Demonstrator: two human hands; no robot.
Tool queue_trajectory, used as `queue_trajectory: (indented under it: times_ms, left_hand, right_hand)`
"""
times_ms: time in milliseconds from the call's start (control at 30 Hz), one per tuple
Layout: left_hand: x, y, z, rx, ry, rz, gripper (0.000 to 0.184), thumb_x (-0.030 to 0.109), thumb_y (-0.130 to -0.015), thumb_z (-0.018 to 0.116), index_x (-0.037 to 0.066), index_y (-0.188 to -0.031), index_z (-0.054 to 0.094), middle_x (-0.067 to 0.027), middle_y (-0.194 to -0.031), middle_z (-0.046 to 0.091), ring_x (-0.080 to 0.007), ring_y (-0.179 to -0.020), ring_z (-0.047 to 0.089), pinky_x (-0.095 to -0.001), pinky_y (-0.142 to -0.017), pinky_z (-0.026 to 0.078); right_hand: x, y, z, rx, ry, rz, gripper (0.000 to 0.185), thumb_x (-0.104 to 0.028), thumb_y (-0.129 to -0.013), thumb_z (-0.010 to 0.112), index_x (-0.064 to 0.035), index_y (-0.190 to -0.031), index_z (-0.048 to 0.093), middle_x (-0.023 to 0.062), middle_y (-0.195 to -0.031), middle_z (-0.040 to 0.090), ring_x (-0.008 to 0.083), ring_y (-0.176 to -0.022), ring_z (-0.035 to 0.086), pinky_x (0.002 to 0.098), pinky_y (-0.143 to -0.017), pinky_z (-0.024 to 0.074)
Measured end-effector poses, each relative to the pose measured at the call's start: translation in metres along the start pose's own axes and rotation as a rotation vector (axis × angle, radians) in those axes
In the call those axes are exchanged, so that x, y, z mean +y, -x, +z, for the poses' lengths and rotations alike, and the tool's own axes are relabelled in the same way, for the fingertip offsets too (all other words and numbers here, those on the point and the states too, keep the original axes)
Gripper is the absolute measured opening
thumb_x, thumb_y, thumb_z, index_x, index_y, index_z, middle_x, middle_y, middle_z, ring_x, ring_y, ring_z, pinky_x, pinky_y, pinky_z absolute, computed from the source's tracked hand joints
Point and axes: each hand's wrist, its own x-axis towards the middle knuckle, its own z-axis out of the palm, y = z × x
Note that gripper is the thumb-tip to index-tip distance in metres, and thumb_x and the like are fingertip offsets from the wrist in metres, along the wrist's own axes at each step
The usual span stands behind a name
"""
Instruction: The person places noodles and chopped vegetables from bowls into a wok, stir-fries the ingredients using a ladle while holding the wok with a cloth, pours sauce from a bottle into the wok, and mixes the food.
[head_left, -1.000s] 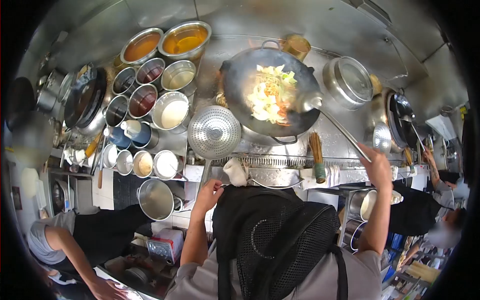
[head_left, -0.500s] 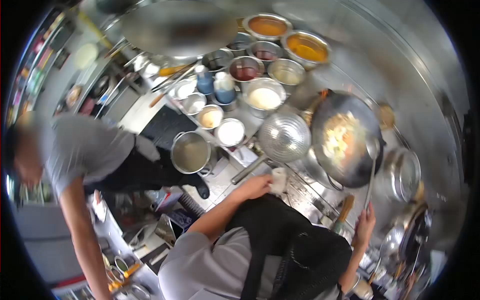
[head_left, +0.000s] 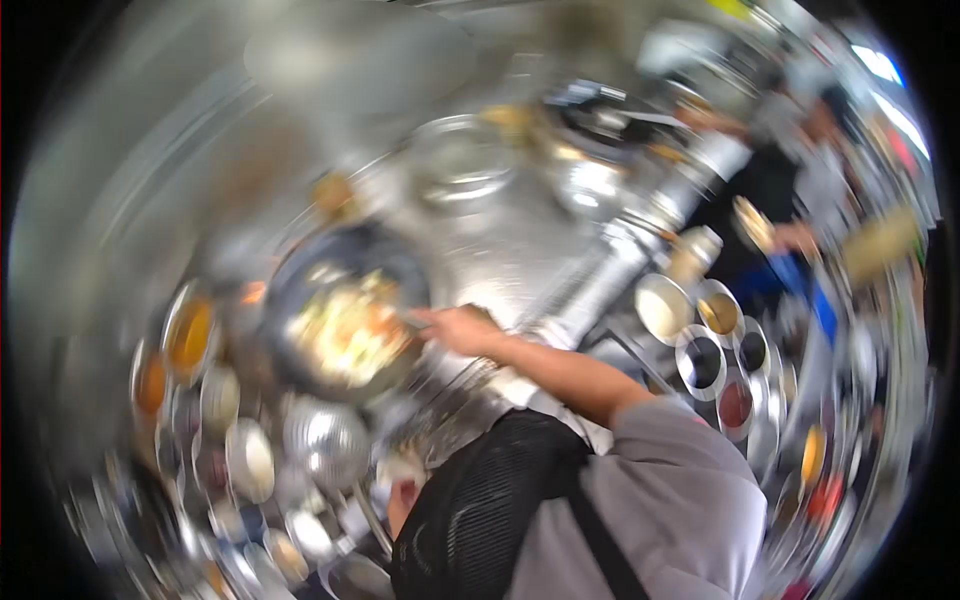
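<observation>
The whole view is blurred by motion. My right hand (head_left: pixel 462 330) is closed at the right edge of the dark wok (head_left: pixel 385 255), on the handle of a metal ladle (head_left: pixel 408 318) that shows only faintly. Pale and orange chopped food (head_left: pixel 352 335) lies in the middle of the wok. Only a small part of my left hand (head_left: pixel 402 500) shows, beside the black apron and below a pale cloth (head_left: pixel 400 468); its fingers are smeared. A round perforated strainer (head_left: pixel 328 440) rests just below the wok, its handle running toward that hand.
Bowls of orange liquid (head_left: pixel 190 335) and pale sauce (head_left: pixel 250 460) stand at the left. A lidded metal pot (head_left: pixel 460 165) sits beyond the wok. Several sauce containers (head_left: pixel 700 362) are at the right. A co-worker (head_left: pixel 800 150) stands at the upper right.
The view has swung toward the right side of the kitchen, and the wok now appears left of centre. My right hand is much closer to the wok. The left-side co-worker has left view.
</observation>
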Motion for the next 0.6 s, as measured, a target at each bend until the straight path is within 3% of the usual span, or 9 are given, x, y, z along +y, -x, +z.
queue_trajectory:
  times_ms: [33,67,133,167,267,467,600]
  left_hand:
    - [0.018,-0.012,0.001,-0.034,-0.048,0.027,0.025,0.014,-0.088,0.067,0.001,-0.109,0.062,-0.017,-0.096,0.068,-0.0301,-0.09,0.067,-0.0392,-0.081,0.051]
    - [0.03,-0.023,0.004,-0.06,-0.086,0.036,0.025,0.014,-0.089,0.067,0.001,-0.109,0.062,-0.017,-0.096,0.068,-0.03,-0.09,0.067,-0.0391,-0.081,0.051]
    - [0.05,-0.048,0.009,-0.153,-0.156,0.08,0.025,0.014,-0.089,0.067,0.001,-0.11,0.062,-0.017,-0.097,0.068,-0.0299,-0.091,0.067,-0.039,-0.081,0.051]
    - [0.061,-0.061,0.01,-0.199,-0.191,0.102,0.025,0.014,-0.089,0.067,0.001,-0.11,0.062,-0.017,-0.097,0.068,-0.0299,-0.091,0.067,-0.0389,-0.082,0.051]
    - [0.084,-0.097,0.017,-0.327,-0.27,0.166,0.025,0.014,-0.089,0.067,0.001,-0.11,0.062,-0.017,-0.097,0.068,-0.0297,-0.091,0.067,-0.0388,-0.082,0.051]
    - [0.113,-0.141,0.036,-0.49,-0.351,0.263,0.026,0.014,-0.089,0.067,0.001,-0.111,0.062,-0.017,-0.098,0.068,-0.0294,-0.092,0.066,-0.0384,-0.082,0.051]
    - [0.121,-0.151,0.044,-0.55,-0.373,0.299,0.026,0.014,-0.089,0.067,0.001,-0.111,0.062,-0.017,-0.098,0.067,-0.0292,-0.092,0.066,-0.0381,-0.083,0.051]
  right_hand:
    - [-0.024,-0.008,-0.016,-0.15,-0.029,0.202,0.057,-0.026,-0.098,0.054,-0.0191,-0.152,0.035,0.0195,-0.11,0.069,0.0298,-0.077,0.067,0.042,-0.065,0.0553]
    - [-0.039,-0.015,-0.022,-0.157,0.097,0.25,0.059,-0.023,-0.098,0.053,-0.0175,-0.153,0.032,0.0227,-0.104,0.068,0.0321,-0.077,0.068,0.0432,-0.068,0.0561]
    - [-0.071,-0.012,-0.047,-0.088,0.086,0.135,0.06,-0.014,-0.094,0.051,-0.0045,-0.15,0.032,0.0234,-0.093,0.068,0.0349,-0.084,0.069,0.0447,-0.075,0.0566]
    - [-0.003,-0.068,0.029,-0.22,0.055,0.127,0.045,-0.015,-0.093,0.051,0.0032,-0.134,0.051,0.0234,-0.094,0.069,0.0371,-0.092,0.069,0.0466,-0.082,0.0557]
    - [-0.008,-0.054,0.036,-0.15,0.375,0.116,0.044,-0.014,-0.09,0.053,-0.0103,-0.133,0.054,0.0192,-0.093,0.069,0.0362,-0.09,0.069,0.0468,-0.078,0.0561]
    - [0.021,0.007,0.048,-0.139,0.333,-0.025,0.054,-0.013,-0.083,0.058,-0.0371,-0.131,0.058,0.0109,-0.09,0.071,0.0344,-0.086,0.069,0.047,-0.07,0.057]
    - [0.017,0.036,0.024,-0.155,0.381,0.013,0.045,-0.016,-0.086,0.057,-0.0307,-0.129,0.058,0.0111,-0.1,0.067,0.0339,-0.091,0.068,0.0459,-0.071,0.0564]
